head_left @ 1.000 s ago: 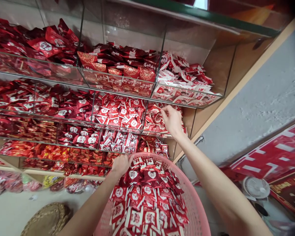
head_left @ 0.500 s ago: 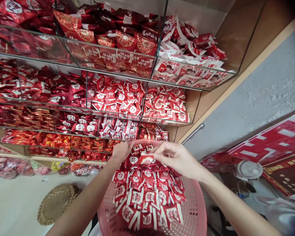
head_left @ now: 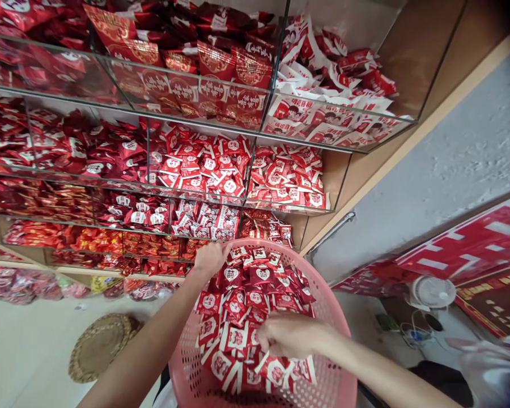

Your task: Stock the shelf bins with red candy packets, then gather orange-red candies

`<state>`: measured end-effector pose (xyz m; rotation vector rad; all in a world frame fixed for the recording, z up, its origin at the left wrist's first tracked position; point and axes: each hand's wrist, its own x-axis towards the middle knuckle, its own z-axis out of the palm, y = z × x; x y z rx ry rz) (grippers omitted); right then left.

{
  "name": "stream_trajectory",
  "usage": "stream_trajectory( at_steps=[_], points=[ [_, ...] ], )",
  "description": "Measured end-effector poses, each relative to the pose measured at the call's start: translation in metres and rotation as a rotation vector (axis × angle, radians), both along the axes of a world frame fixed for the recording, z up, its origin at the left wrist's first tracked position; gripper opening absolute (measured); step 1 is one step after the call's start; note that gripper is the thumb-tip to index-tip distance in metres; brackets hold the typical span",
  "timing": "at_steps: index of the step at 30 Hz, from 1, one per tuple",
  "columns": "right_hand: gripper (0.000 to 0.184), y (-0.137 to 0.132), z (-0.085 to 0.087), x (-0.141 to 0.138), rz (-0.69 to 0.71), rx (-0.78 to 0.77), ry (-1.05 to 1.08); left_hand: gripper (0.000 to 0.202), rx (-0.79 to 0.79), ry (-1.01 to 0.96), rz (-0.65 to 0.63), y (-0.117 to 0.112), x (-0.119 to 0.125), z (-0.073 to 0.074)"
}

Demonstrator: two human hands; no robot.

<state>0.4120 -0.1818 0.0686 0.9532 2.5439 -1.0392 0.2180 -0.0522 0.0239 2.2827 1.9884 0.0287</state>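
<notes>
A round pink plastic basket [head_left: 332, 306] with a perforated wall stands tilted in front of me, filled with small red-and-white candy packets [head_left: 237, 338] laid in overlapping rows. My left hand [head_left: 211, 258] is closed over the far left part of its rim. Inside the basket, my right hand [head_left: 291, 335] is curled low over the nearer rows. A candy packet [head_left: 276, 372] shows just below its fingers and appears to be pinched there; the fingertips are partly hidden. Darker red packets [head_left: 263, 274] lie behind that hand.
Glass-fronted shelves [head_left: 204, 195] full of red packets rise ahead. A woven round stool [head_left: 102, 347] is on the floor at left. Bagged packets [head_left: 21, 283] lie under the shelves. At right are a grey wall [head_left: 459, 147], a white fan [head_left: 432, 293] and cables.
My right hand has moved from the far rows toward me, down to the nearer rows. The dark red packets it covered now show. My left hand stays on the rim.
</notes>
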Motion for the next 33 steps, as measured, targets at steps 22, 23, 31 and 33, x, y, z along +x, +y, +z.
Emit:
stream_trajectory(
  at_steps=[22,23,31,33],
  points=[
    [0.005,0.003,0.038,-0.035,0.049,0.294,-0.192,0.061,0.031,-0.024,0.0,0.001,-0.004,-0.002],
    [0.01,0.014,0.054,-0.031,-0.042,0.376,-0.095,0.061,0.023,-0.028,0.004,0.001,-0.004,-0.002],
    [0.019,0.127,0.123,-0.015,-0.699,1.025,0.261,0.062,0.022,-0.025,0.006,0.001,-0.005,-0.004],
    [0.018,0.148,0.122,-0.014,-0.773,1.105,0.173,0.062,0.038,-0.024,-0.005,0.001,-0.005,-0.005]
  ],
)
